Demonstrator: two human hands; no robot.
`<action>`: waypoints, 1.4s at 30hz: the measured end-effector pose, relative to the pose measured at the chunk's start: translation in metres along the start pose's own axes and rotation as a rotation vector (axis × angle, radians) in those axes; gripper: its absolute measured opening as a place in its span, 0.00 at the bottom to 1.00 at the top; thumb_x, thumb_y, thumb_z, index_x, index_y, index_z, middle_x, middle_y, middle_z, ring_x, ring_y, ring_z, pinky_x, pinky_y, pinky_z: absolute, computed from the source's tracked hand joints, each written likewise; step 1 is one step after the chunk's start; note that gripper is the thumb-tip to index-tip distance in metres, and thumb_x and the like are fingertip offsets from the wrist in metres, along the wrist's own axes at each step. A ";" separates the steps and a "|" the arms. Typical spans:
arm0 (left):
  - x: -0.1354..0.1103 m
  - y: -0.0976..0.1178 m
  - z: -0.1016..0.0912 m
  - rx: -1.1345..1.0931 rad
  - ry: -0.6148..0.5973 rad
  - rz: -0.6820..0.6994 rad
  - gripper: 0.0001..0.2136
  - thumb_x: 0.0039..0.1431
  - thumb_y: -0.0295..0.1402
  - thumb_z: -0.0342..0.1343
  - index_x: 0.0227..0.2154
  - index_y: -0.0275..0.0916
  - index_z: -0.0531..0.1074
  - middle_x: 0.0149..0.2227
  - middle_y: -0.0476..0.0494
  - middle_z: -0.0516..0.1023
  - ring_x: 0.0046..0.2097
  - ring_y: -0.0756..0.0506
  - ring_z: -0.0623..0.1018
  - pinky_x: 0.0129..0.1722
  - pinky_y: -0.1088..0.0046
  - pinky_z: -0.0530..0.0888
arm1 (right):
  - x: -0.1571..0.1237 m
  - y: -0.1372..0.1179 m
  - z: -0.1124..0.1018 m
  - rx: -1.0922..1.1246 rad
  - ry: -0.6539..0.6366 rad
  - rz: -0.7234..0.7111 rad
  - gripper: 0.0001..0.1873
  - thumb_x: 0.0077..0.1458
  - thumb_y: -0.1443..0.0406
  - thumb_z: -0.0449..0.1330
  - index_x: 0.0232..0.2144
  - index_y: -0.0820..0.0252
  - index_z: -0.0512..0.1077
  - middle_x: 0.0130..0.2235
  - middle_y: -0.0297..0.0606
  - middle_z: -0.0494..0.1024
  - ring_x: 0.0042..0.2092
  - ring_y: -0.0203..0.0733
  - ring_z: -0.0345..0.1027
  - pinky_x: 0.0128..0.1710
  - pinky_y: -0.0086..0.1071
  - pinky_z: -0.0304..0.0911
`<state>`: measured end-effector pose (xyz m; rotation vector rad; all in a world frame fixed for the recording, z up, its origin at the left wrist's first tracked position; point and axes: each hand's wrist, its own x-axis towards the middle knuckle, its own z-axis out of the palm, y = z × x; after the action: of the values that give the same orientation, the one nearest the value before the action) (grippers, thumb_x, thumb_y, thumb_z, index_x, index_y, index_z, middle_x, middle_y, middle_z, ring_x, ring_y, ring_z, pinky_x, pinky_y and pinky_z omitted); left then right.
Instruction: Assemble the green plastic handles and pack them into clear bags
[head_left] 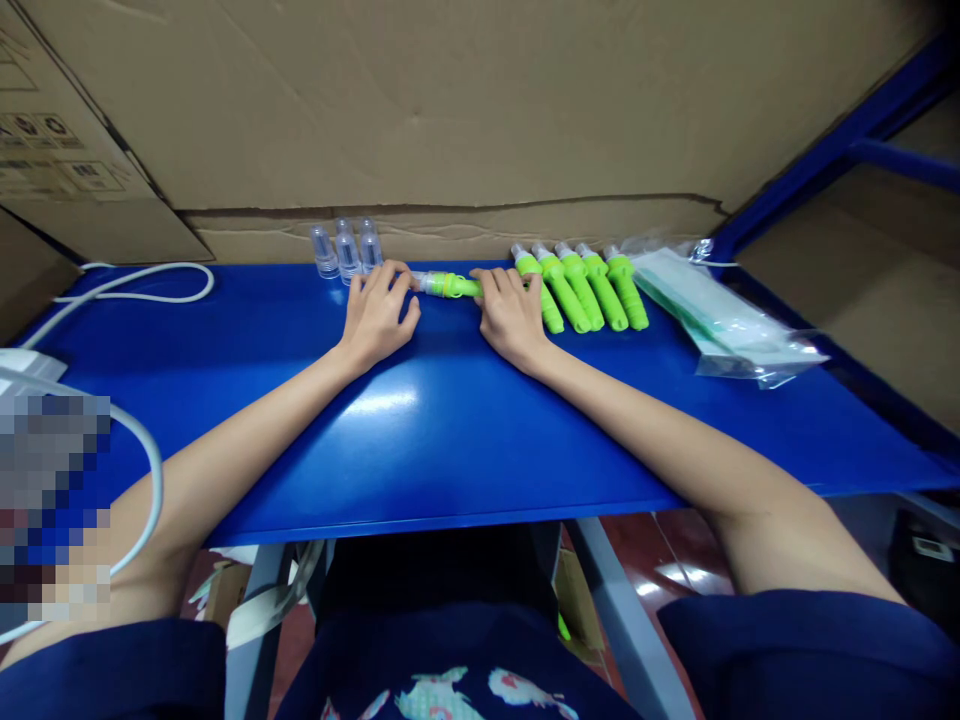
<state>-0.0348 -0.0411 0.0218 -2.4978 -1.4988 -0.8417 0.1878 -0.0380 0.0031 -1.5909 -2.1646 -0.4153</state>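
Observation:
A bright green tube (468, 288) with a clear capped end lies sideways between my hands, just above or on the blue tabletop. At its clear end (431, 283), the curled fingers of my left hand (380, 312) are closed, while the thumb stands apart. My right hand (512, 312) is closed round the green end, and its fingers hide part of the tube. Behind my left hand, several clear plastic caps (346, 250) stand upright. Several similar green tubes (576, 292) with clear tips lie side by side to the right of my right hand.
A clear plastic bag (731, 318) with pale green and white contents lies at the right of the blue table (375, 450). Cardboard (420, 110) walls the back. A white cable (150, 440) loops across the left side, by a partly blurred device.

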 end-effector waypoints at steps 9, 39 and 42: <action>0.000 -0.001 0.000 0.008 -0.018 -0.049 0.15 0.68 0.33 0.47 0.51 0.39 0.74 0.62 0.33 0.72 0.64 0.34 0.71 0.63 0.51 0.64 | -0.001 -0.003 0.001 0.076 -0.028 -0.023 0.23 0.72 0.62 0.45 0.62 0.67 0.65 0.55 0.56 0.78 0.53 0.60 0.71 0.54 0.52 0.55; 0.004 -0.023 0.009 0.023 -0.072 -0.272 0.26 0.67 0.43 0.48 0.66 0.44 0.66 0.67 0.24 0.63 0.68 0.23 0.62 0.61 0.34 0.62 | -0.002 -0.002 -0.003 0.285 -0.031 -0.663 0.28 0.73 0.52 0.45 0.56 0.63 0.75 0.55 0.54 0.76 0.48 0.50 0.74 0.49 0.43 0.70; 0.003 -0.021 0.007 0.029 -0.075 -0.258 0.25 0.67 0.43 0.48 0.65 0.44 0.66 0.65 0.24 0.64 0.67 0.23 0.63 0.60 0.34 0.62 | -0.002 -0.002 -0.002 0.308 -0.028 -0.665 0.27 0.71 0.51 0.49 0.57 0.62 0.74 0.56 0.55 0.76 0.51 0.53 0.74 0.50 0.45 0.71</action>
<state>-0.0488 -0.0254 0.0137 -2.3726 -1.8732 -0.7601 0.1864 -0.0412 0.0035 -0.6951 -2.5905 -0.2286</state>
